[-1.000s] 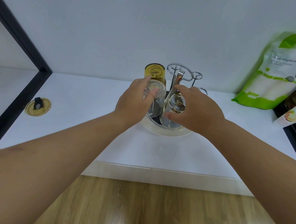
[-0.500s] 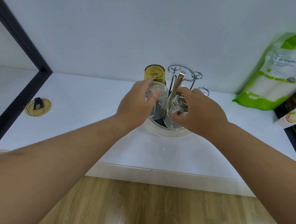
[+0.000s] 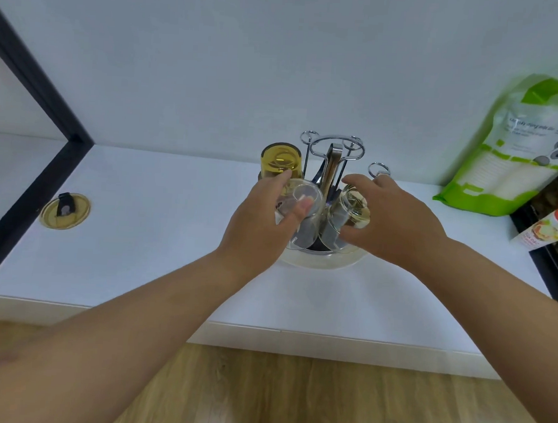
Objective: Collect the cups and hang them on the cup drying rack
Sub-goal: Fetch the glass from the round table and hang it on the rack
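Note:
A chrome cup drying rack (image 3: 334, 146) stands on a round pale base (image 3: 320, 262) at the back of the white counter. An amber glass (image 3: 280, 161) hangs upside down on its left side. My left hand (image 3: 261, 220) grips a clear glass (image 3: 303, 212), bottom up, tilted over the rack's front left. My right hand (image 3: 396, 224) holds a second clear glass (image 3: 345, 218), also bottom up, at the rack's front right. A bare ring-topped peg (image 3: 378, 169) sticks up behind my right hand.
A green and white pouch (image 3: 513, 152) leans on the wall at the right, with a carton (image 3: 551, 225) and a black tray (image 3: 546, 267) below it. A gold round lid (image 3: 65, 210) lies on the counter at left, beside a black frame (image 3: 32, 140).
Both hands have lowered the clear glasses a little onto the rack's front side. The camera has tilted slightly, so the rack sits lower in view.

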